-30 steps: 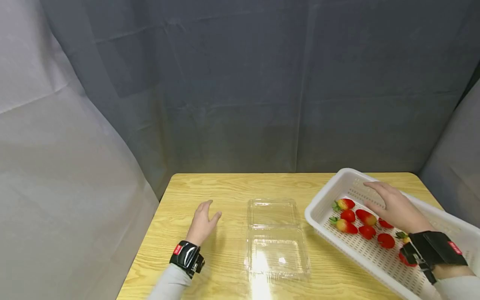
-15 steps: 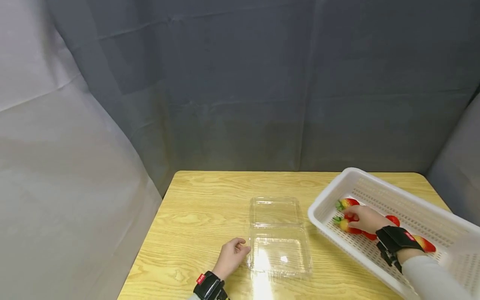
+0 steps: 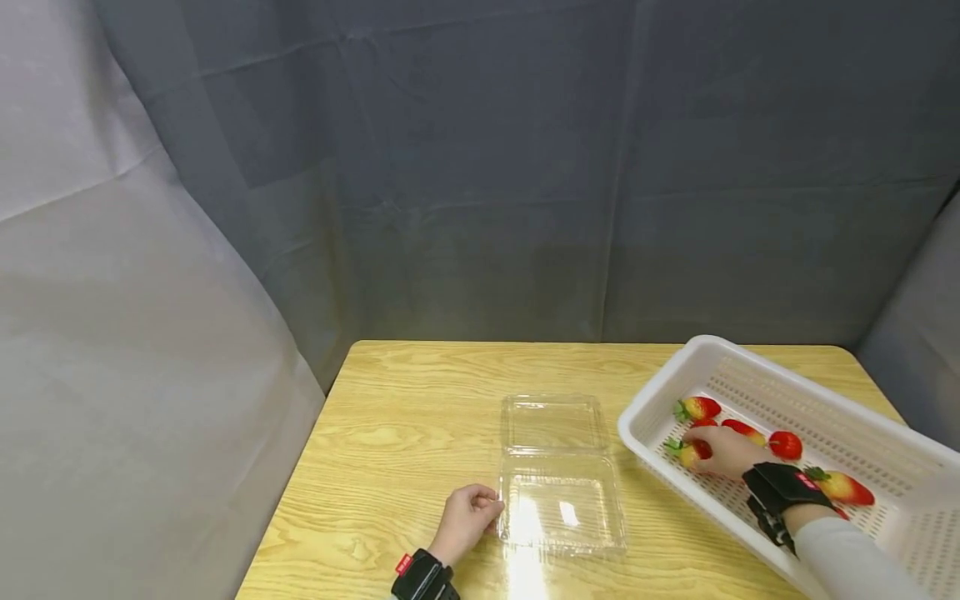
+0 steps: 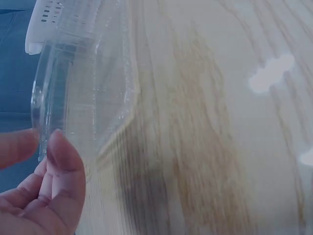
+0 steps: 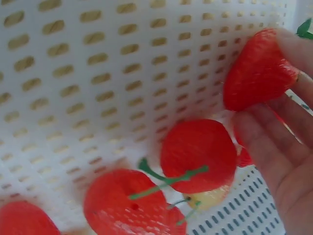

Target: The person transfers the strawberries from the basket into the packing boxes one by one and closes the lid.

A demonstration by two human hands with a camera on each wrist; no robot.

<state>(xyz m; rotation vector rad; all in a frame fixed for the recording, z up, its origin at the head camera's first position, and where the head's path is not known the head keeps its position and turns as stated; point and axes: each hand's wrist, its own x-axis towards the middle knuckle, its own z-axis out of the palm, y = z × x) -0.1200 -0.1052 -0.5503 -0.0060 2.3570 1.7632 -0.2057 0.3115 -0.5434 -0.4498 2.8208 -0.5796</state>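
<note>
My left hand is at the near left edge of a clear plastic clamshell box, which lies unfolded on the table. In the left wrist view, thumb and forefinger pinch the rim of the clamshell box. Inside a white perforated basket at the right, my right hand grips a red and yellow strawberry with green leaves. The right wrist view has this strawberry between thumb and fingers, close to the basket's slotted surface. Several other strawberries lie around the hand, some partly hidden beneath it.
The basket stands at an angle and runs out of view at the lower right. The wooden table extends left of the box. A dark cloth hangs behind the table and a pale cloth on the left.
My left hand has moved right and nearer, from above the table to the clamshell's rim. My right hand has gone down into the basket and taken hold of a strawberry.
</note>
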